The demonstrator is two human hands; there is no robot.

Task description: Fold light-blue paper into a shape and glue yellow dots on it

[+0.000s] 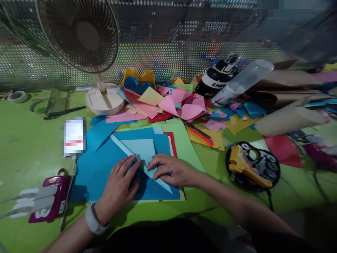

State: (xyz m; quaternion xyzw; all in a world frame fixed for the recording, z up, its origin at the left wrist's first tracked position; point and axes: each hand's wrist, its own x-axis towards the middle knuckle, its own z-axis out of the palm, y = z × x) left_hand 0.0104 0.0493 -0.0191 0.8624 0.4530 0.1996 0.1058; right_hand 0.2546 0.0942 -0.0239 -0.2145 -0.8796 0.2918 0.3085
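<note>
A light blue sheet of paper [140, 144] lies on a stack of darker blue paper [92, 175]. A long narrow fold runs diagonally across it from upper left to lower right. My left hand [119, 182] rests with fingers stretched and slightly spread, its fingertips touching the fold's left side. My right hand [172, 170] is bent at the fingers, with the thumb and fingertips closed on the fold near its middle. The paper directly under the fingertips is hidden.
Behind the stack lies a heap of coloured paper scraps [173, 102], with orange-handled scissors [201, 133] at its edge. A fan [105, 100] and a phone [74, 136] stand left. To the right are a yellow glue gun [247, 168] on a black tray, bottles [243, 82] and a cardboard tube [286, 119].
</note>
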